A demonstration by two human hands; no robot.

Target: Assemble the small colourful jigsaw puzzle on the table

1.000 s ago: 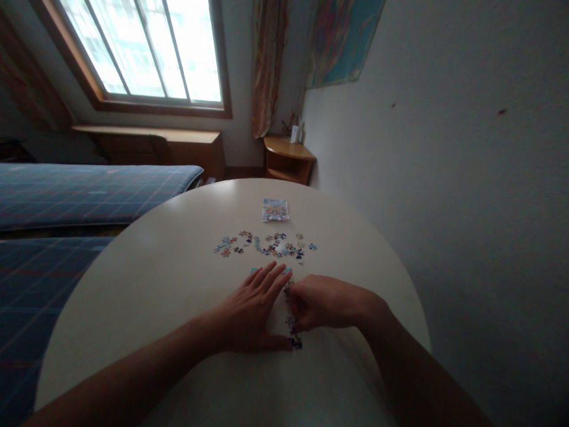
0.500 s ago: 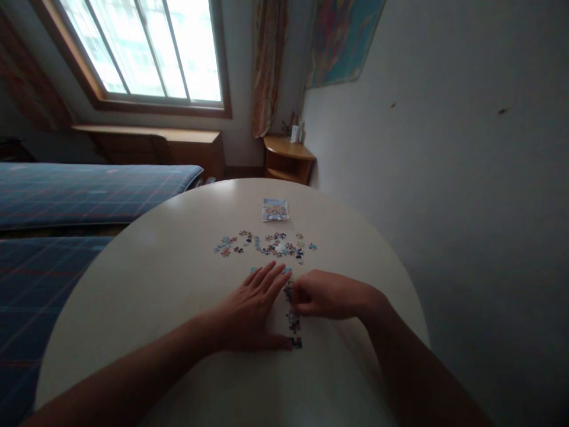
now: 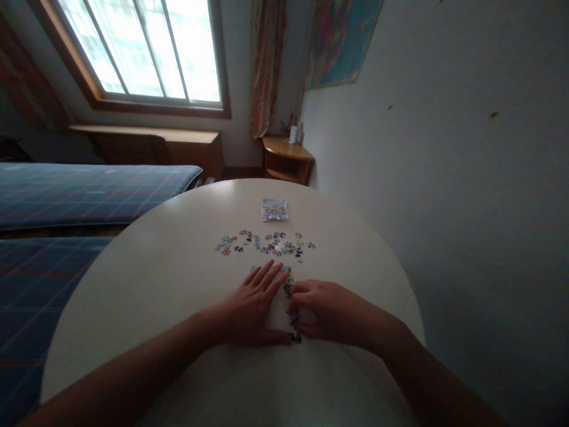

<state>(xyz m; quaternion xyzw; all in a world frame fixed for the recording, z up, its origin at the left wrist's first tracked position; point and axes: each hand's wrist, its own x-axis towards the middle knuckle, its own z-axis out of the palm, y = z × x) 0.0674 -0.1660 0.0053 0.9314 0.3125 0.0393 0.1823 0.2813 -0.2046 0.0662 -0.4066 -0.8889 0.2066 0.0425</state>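
My left hand [image 3: 251, 305] lies flat on the round white table [image 3: 169, 279], fingers stretched out and together, resting on the left part of a joined strip of puzzle pieces [image 3: 291, 308]. My right hand [image 3: 329, 308] sits just right of that strip, fingers curled and pressed against its edge; whether it holds a piece is hidden. Beyond the hands lies a scatter of loose puzzle pieces [image 3: 267, 243].
A small picture card [image 3: 274, 209] lies past the loose pieces. Beds with blue plaid covers [image 3: 84, 190] stand to the left, a wooden corner shelf [image 3: 287, 157] under the window wall, and a plain wall close on the right.
My right hand slid up along the strip and then back down toward me, staying against its right edge. My left hand stayed flat in place.
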